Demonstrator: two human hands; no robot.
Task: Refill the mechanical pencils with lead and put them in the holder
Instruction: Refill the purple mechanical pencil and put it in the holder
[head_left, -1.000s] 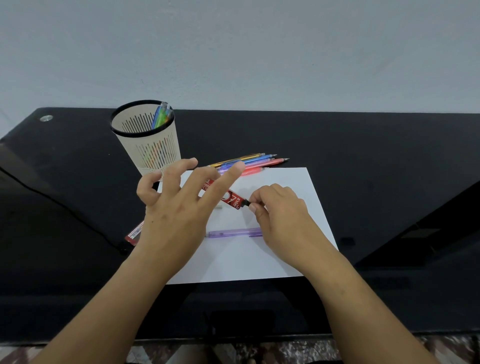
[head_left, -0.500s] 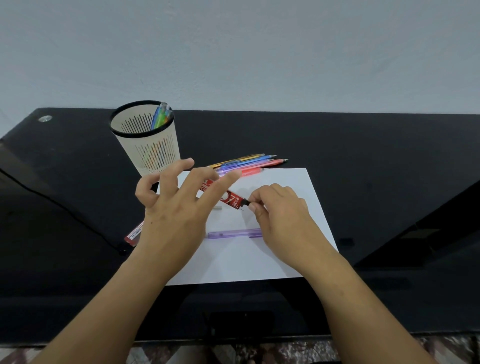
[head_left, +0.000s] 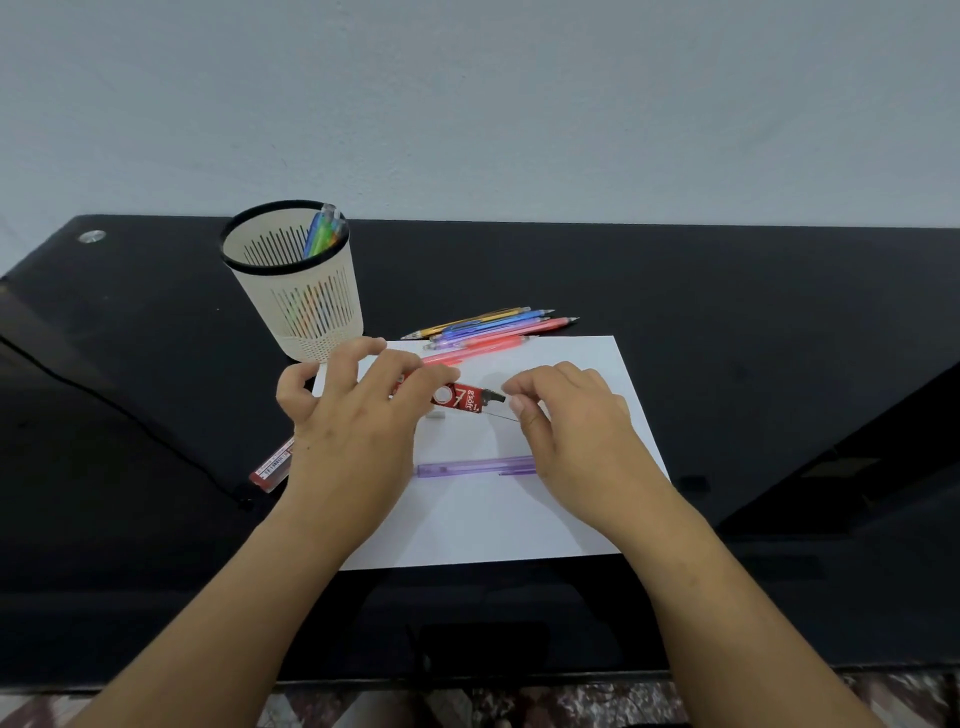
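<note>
Black glass tabletop carries everything. A white paper sheet lies near-centre, prob. as a bright backing so thin dark lead shows up and doesn't get lost on the black.

Slotted cream holder stands upright far-left, just off the sheet's far-left corner. It's within reach but clear of the work area. A few finished pencils lean inside against its right rim.

Left hand hovers over the sheet's left part, outer fingers lifted and curled. Its fore- and middle fingertips sit on the red lead case. Thumb is hidden, so the pinch is my guess. The case is tilted w/ its black nozzle pointing right, toward the other hand.

Right hand is to the right of the nozzle, thumb and forefinger pressed together on one lead stick. The rest of the fingers are curled. It's a light tip grip, likely b/c lead snaps easily.

Loose mechanical pencils lie bunched along the sheet's far edge, tips mostly right, waiting for refill.

Purple pencil lies flat on the sheet, nearer than the hands, its right end under the right hand. It's prob. next to get the lead.

A spare lead case rests on the tabletop at the left, partly under the left wrist.

A small pale piece sits under the case, maybe a pencil cap. It's too small to tell.
</note>
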